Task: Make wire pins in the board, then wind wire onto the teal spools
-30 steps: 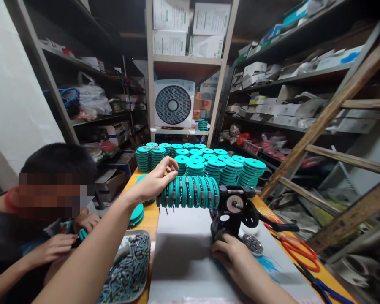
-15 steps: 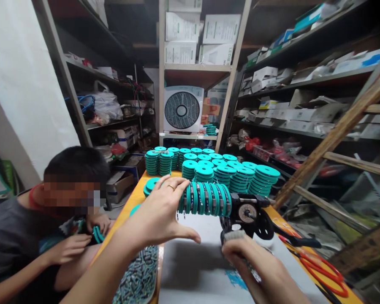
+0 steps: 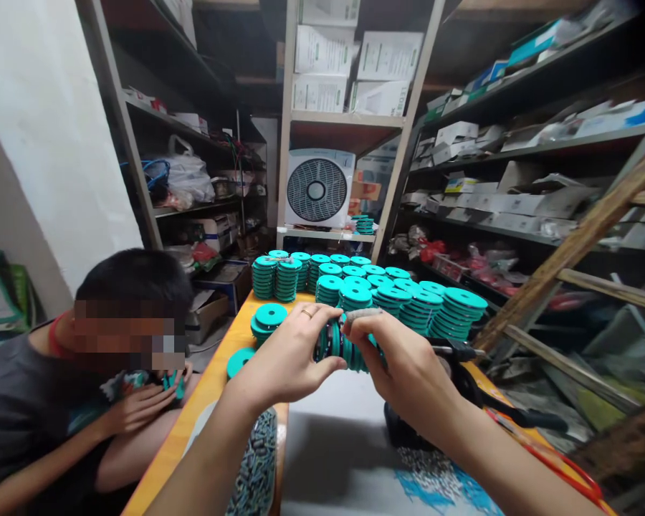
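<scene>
A row of teal spools (image 3: 335, 342) sits on a spindle over the table, mostly covered by my hands. My left hand (image 3: 295, 351) is closed around the row's left end, fingers over the top and thumb in front. From the right, my right hand (image 3: 408, 358) reaches over the row with its fingertips pinched at the spools; whatever is between them is hidden. A grey wrap (image 3: 364, 313) covers one of its fingers. Behind my right wrist, the black winding device (image 3: 465, 351) shows in part.
Many teal spool stacks (image 3: 355, 292) fill the table's far end. A tray of small grey-green parts (image 3: 255, 455) lies at left front, red-handled scissors (image 3: 564, 466) at right. A seated person (image 3: 134, 301) handles teal spools at left. A wooden ladder (image 3: 575, 244) leans at right.
My right hand has risen from beside the winding device to the spool row and pinches there. My left hand has closed further round the row's left end. The view has shifted slightly.
</scene>
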Motion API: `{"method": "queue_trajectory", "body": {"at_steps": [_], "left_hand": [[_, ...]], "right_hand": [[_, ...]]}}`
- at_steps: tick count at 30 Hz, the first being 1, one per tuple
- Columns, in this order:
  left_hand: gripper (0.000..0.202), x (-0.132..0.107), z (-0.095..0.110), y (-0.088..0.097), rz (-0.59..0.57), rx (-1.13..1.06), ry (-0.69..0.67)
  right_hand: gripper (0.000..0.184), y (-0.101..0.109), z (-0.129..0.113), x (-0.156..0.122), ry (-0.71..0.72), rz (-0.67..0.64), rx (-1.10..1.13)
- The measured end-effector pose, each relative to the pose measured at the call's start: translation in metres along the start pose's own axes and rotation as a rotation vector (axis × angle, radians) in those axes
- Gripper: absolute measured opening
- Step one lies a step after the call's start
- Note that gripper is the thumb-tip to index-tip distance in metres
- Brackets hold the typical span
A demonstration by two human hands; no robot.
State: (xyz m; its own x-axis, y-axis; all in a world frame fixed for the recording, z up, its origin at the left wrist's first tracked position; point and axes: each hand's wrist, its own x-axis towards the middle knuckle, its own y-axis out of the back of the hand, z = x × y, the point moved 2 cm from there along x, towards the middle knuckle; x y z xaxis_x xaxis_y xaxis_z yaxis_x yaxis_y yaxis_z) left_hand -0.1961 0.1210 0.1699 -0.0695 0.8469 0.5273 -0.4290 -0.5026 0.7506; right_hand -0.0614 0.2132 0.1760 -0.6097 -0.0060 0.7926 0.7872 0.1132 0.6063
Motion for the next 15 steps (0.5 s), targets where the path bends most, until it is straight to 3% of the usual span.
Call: {"method": "queue_trajectory", "body": {"at_steps": [15], "left_hand": [[0.053,-0.0007,-0.0045,-0.0013,-0.005,0.001,0.006]], "right_hand": [[0.014,0.0002,-0.0045,-0.0020,-0.004,-0.085,-0.012]]}}
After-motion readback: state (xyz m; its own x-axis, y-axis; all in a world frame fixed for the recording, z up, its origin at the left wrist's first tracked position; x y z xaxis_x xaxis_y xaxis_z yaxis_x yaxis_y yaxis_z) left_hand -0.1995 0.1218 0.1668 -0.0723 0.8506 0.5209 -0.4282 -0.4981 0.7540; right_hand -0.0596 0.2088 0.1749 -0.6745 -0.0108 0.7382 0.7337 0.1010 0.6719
